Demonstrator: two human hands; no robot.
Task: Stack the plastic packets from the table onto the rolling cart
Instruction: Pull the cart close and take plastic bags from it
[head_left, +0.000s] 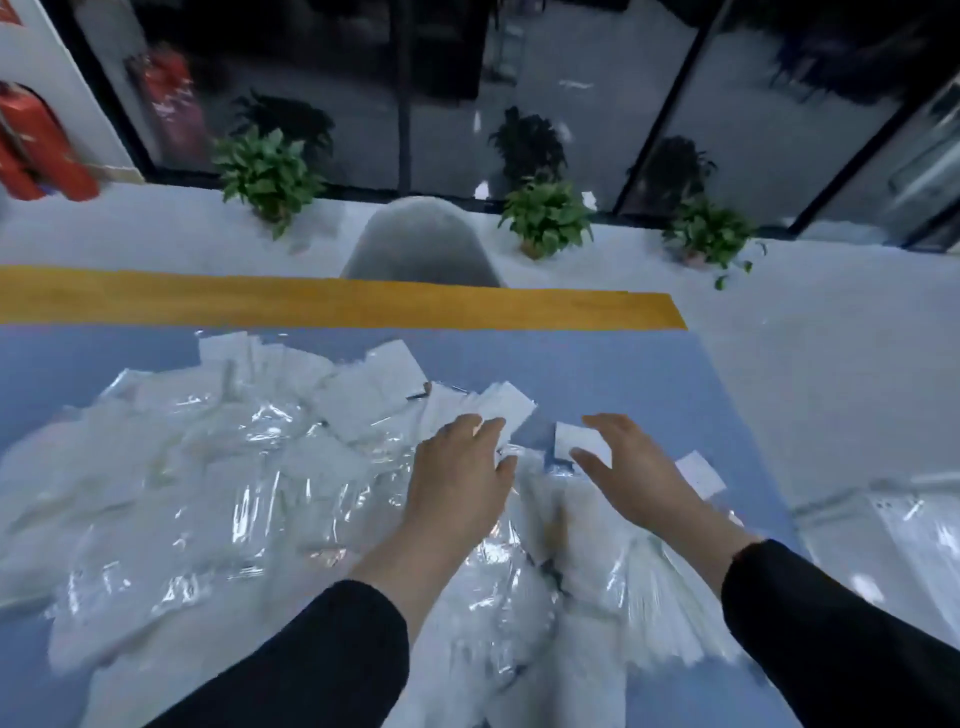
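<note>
Both hands, the left hand (457, 467) and right hand (618, 467), lie spread on the packets (208, 467) near the table's (597, 364) right edge. The slippery packets could slide off.

The packets (218, 467) are clear, glossy plastic film, crinkly and throwing back loads of glare, with matt white paper-looking labels (387, 364) at the ends. The desk (597, 374) has a smooth matt blue top with a yellowish wood-look edge. Sleeves (322, 660) look like plain black matt cloth.
</note>
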